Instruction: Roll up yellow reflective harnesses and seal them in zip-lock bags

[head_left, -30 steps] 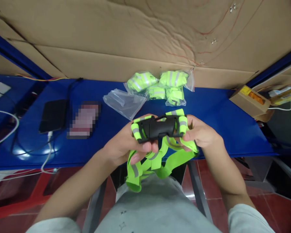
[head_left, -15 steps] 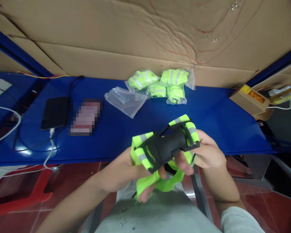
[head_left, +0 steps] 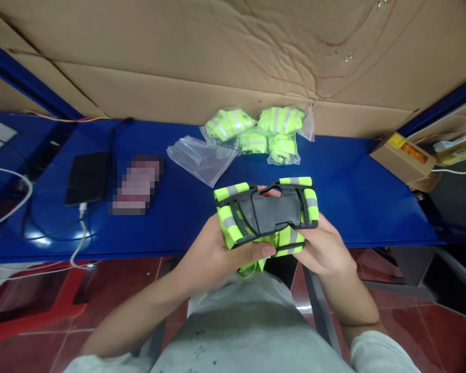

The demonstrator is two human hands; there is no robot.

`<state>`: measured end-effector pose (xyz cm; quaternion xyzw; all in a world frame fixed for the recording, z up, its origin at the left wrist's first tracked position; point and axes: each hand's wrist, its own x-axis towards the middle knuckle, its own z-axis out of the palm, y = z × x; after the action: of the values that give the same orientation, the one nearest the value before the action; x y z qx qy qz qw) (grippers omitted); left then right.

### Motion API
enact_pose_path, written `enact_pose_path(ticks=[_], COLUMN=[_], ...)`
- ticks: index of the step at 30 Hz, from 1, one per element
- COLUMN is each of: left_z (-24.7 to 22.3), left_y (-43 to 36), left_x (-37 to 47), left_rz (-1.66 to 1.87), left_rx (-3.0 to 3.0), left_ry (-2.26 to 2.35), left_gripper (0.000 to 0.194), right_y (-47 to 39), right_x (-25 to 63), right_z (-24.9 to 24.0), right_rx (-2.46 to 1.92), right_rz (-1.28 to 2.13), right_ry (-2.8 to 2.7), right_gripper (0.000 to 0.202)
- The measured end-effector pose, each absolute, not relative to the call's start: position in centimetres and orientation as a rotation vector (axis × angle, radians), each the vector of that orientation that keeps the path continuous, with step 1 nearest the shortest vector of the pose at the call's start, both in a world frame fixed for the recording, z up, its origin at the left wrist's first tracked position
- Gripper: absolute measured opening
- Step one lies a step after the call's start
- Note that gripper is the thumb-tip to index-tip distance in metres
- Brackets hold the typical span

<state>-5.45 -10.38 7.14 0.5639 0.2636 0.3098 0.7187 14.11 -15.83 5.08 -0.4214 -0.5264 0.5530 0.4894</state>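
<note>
Between my hands, in front of the table edge, is a reflective belt (head_left: 230, 221) of neon yellow webbing with grey stripes. Its large black side-release buckle (head_left: 275, 211) is fastened and faces up. My left hand (head_left: 221, 254) grips the belt from the left, its thumb lying along the lower side under the buckle. On the right, my right hand (head_left: 324, 243) is wrapped round the other end; most of its fingers are hidden behind the belt. Folded webbing and a thin yellow cord (head_left: 248, 270) hang below the buckle.
Several clear bags with neon yellow belts (head_left: 281, 122) lie against the cardboard wall (head_left: 159, 96). Beside them is a flat clear zip bag (head_left: 200, 158). A black phone (head_left: 87, 178) with a white cable and a pixelated item (head_left: 136, 185) lie left. A cardboard box (head_left: 402, 160) stands right.
The belt and buckle have turned more level and risen slightly. My left thumb now presses along the belt's lower side, and the loose webbing below is gathered more tightly.
</note>
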Motion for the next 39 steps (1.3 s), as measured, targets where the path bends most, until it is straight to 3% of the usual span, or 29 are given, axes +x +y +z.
enact_pose_path(ticks=[3,6,10,12,14,19,24,27,30,39], left_z=[7.1,6.4,4.9,4.5,4.4,4.8,4.4,3.7,3.0,3.4], left_y=[-10.5,-10.4,-9.7,-9.4,-9.3,-9.4,-8.9,-8.6,-8.3,-4.5], left_x=[-5.0,-4.5,-4.1,-4.1,-4.2,-4.5,-4.0,-3.5,-3.1,-3.0], left_rz=[0.646,0.667,0.655,0.619,0.601,0.594,0.604,0.545,0.386,0.466], left_rx=[1.247,1.203,1.149,1.154,1.184,1.327,1.182,0.895,0.724,0.822], left_ry=[0.568,0.619,0.654,0.646,0.666,0.711,0.658,0.512,0.354,0.281], left_gripper=[0.057,0.05,0.048,0.049,0.05,0.042,0.048,0.058,0.05,0.052], right_y=[-15.6,-15.2,-14.5,-14.1,-13.6,-11.9,-10.2,-9.8,-9.9,-8.2], right_x=[14.0,14.1,15.3,16.1,16.7,17.5,17.3,16.9,16.5,17.6], right_z=[4.8,5.2,7.2,8.5,9.6,10.7,11.8,12.9,13.3,9.8], right_rx=[-0.994,-1.163,-1.273,-1.277,-1.248,-1.248,-1.293,-1.235,-1.282,-1.105], right_rz=[1.277,0.946,0.472,0.392,0.452,0.964,1.137,0.784,0.423,-0.245], right_ry=[-1.273,-1.528,-1.8,-2.006,-2.189,-1.962,-2.047,-2.056,-2.116,-2.306], right_gripper=[0.042,0.041,0.084,0.079,0.067,0.066,0.027,0.019,0.017,0.029])
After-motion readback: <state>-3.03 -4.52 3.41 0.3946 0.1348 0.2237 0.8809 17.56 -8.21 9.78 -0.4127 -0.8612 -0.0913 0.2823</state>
